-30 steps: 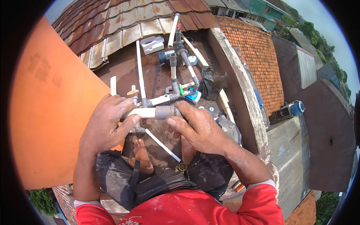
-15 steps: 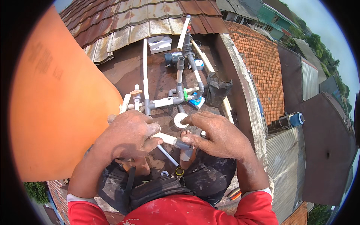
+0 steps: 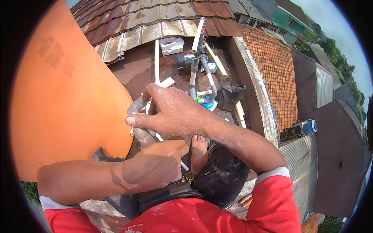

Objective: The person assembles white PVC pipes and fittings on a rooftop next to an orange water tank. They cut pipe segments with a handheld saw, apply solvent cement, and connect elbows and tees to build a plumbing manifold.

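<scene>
Right hand [image 3: 173, 108] curled round a curved grey plastic pipe fitting [image 3: 136, 105], thumb laid across it, seemingly to steady it against turning. Fitting sits just right of a large, smooth orange tank [image 3: 70, 112]. Left hand [image 3: 155, 161] by its lower end, back uppermost; palm hidden, so cannot tell whether it pinches or merely rests. White-and-grey plastic pipework [image 3: 193, 79] beyond partly covered; fitting's far end unclear.

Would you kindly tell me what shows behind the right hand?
A white pipe end shows above the right hand, and part of a grey pipe bend to its left; anything directly behind is covered.
</scene>
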{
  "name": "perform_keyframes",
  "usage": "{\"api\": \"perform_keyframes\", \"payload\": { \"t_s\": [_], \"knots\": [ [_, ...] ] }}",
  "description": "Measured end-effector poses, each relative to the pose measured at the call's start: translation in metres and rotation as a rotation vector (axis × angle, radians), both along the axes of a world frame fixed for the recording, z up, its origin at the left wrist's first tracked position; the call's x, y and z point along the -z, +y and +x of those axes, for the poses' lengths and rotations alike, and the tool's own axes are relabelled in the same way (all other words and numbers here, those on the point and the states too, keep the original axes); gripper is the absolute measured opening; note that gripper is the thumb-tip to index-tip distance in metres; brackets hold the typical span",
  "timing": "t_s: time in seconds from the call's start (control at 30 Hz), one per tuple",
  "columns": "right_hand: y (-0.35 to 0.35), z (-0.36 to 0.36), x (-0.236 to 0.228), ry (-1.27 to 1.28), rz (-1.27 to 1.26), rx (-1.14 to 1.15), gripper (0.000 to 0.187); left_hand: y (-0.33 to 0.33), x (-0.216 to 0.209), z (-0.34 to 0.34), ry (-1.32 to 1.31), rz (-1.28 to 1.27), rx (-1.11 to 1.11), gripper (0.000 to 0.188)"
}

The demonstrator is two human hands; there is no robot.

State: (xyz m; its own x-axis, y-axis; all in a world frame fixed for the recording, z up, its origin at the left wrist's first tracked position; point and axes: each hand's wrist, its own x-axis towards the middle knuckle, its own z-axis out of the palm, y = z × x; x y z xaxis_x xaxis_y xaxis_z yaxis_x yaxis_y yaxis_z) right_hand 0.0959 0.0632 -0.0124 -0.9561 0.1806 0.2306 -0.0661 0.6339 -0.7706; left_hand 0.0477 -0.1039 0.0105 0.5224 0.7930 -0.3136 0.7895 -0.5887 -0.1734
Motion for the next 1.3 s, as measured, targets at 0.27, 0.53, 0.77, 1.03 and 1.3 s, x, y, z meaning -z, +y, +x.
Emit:
{"api": "perform_keyframes", "payload": {
  "t_s": [0.27, 0.53, 0.77, 1.03, 1.3],
  "knots": [
    [0.047, -0.014, 0.016, -0.152, 0.181, -0.583, 0.033, -0.014, -0.01, -0.025, 0.212, 0.089, 0.238, 0.022],
    [0.105, 0.008, 0.063, -0.29, -0.154, -0.285, 0.032, -0.039, 0.016, -0.079, -0.327, 0.683, -0.46, 0.051],
    [0.137, 0.04, 0.146, -0.317, -0.683, -0.023, 0.028, -0.064, 0.136, -0.063, -1.224, 0.296, -1.284, 0.048],
    [0.138, 0.067, 0.276, -0.076, -0.96, 0.113, 0.027, -0.017, 0.212, -0.074, -2.17, -0.147, -1.768, 0.039],
    [0.152, 0.071, 0.293, 0.107, -0.743, 0.072, 0.023, -0.005, 0.253, -0.097, -2.385, -0.482, -1.791, 0.026]
  ]
}}
